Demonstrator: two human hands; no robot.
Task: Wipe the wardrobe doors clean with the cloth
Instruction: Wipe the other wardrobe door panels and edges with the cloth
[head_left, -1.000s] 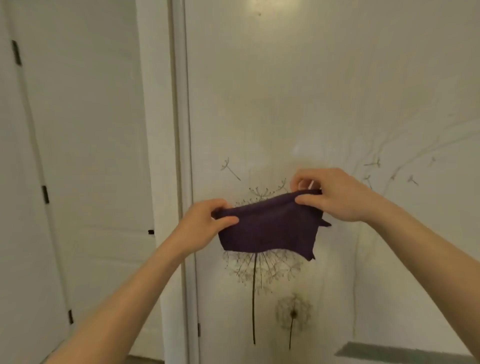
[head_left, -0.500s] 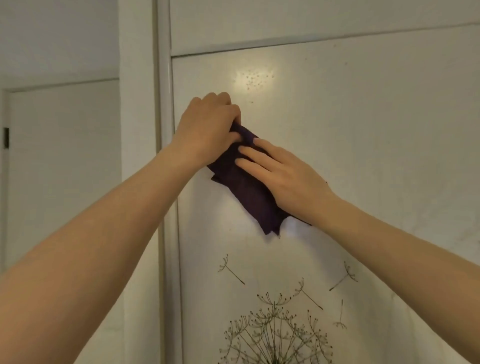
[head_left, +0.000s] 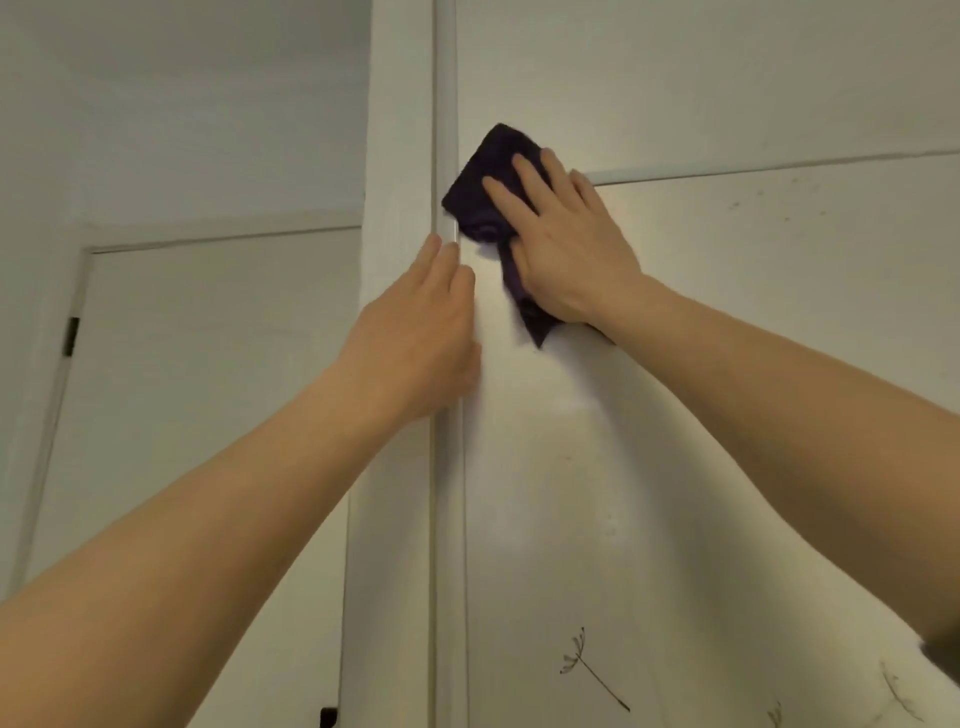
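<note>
The dark purple cloth (head_left: 485, 189) was pressed, above frame centre, onto the upper corner of the wardrobe door (head_left: 727, 415) by the straight fingers (head_left: 508, 196) of the right hand (head_left: 569, 254), the left hand (head_left: 421, 332) was laid open and empty beside the edge, and most wiping was judged undone.

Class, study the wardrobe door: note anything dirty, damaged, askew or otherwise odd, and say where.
Only small dark specks dot the wardrobe door, right of the right hand pressing the cloth; they look like unwiped dirt. Nothing looks damaged.
</note>
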